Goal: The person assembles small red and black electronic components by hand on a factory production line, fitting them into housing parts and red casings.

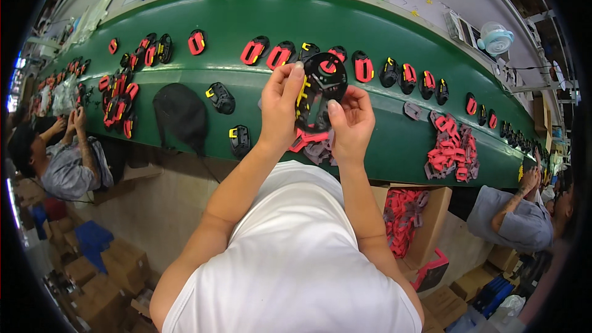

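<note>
Left hand (280, 98) and right hand (353, 120), fingers curled, pinch black part (331, 88); probably aligning or checking, next needs steady grip.

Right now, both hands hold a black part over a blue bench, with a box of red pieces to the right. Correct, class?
The bench is green, not blue, as the head view shows; the left hand, right hand, black part and box are as stated.
</note>
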`<action>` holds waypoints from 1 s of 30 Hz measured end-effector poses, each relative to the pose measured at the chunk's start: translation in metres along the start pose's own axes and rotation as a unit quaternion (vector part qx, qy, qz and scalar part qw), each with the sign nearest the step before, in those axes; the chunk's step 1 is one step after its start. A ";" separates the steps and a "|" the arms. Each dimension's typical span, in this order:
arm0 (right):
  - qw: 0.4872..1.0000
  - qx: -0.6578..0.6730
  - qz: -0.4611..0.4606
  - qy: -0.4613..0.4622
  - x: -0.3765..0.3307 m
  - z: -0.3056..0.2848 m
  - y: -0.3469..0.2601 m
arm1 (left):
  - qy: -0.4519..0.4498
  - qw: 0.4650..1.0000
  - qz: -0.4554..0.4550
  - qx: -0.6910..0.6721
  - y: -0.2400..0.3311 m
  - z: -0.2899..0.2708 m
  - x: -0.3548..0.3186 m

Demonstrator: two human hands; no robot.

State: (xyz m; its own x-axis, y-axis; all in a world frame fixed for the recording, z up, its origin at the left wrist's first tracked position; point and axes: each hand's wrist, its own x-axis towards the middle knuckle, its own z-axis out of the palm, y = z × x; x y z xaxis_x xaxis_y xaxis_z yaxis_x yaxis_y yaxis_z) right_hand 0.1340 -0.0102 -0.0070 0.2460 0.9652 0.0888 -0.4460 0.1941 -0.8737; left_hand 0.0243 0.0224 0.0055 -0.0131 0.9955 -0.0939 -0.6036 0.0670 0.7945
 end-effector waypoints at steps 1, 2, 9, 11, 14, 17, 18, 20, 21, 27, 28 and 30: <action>1.000 0.007 0.011 0.002 -0.001 -0.004 0.007 | 0.010 0.999 -0.032 -0.008 -0.002 -0.004 0.000; 1.000 0.008 0.017 0.004 -0.002 -0.008 0.011 | 0.020 0.998 -0.065 -0.015 -0.004 -0.007 0.001; 0.999 0.027 -0.013 0.036 -0.005 -0.029 0.046 | -0.014 0.987 -0.119 -0.106 -0.030 -0.015 0.007; 0.999 0.041 -0.011 0.021 -0.010 -0.034 0.052 | -0.041 0.988 -0.101 -0.106 -0.043 -0.025 0.006; 0.998 0.062 0.001 0.005 -0.009 -0.042 0.062 | -0.033 0.992 -0.081 -0.095 -0.048 -0.026 0.007; 0.994 0.104 0.033 0.006 -0.002 -0.040 0.062 | -0.032 0.988 -0.082 -0.126 -0.056 -0.030 0.013; 0.994 0.103 0.033 0.007 -0.001 -0.040 0.063 | -0.015 0.988 -0.071 -0.134 -0.060 -0.031 0.017; 0.994 0.013 0.105 0.031 0.001 -0.041 0.068 | 0.009 0.991 -0.066 -0.120 -0.064 -0.037 0.020; 0.993 0.011 0.116 0.023 -0.003 -0.040 0.070 | 0.021 0.994 -0.052 -0.096 -0.063 -0.038 0.017; 0.997 0.002 0.074 -0.021 0.010 -0.045 0.066 | 0.023 0.991 -0.085 -0.099 -0.058 -0.033 0.023; 0.997 0.012 0.076 -0.027 0.011 -0.048 0.068 | 0.019 0.991 -0.084 -0.100 -0.061 -0.036 0.027; 0.997 -0.011 0.066 -0.047 0.016 -0.057 0.077 | 0.017 0.984 -0.152 -0.093 -0.062 -0.051 0.043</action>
State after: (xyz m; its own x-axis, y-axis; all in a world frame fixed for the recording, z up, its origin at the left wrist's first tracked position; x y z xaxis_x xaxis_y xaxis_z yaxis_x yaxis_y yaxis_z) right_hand 0.1525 0.0105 -0.1004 0.1045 0.9944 0.0148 -0.4495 0.0605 -0.8912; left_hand 0.0209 0.0571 -0.0786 0.1652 0.9286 -0.3323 -0.7195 0.3439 0.6033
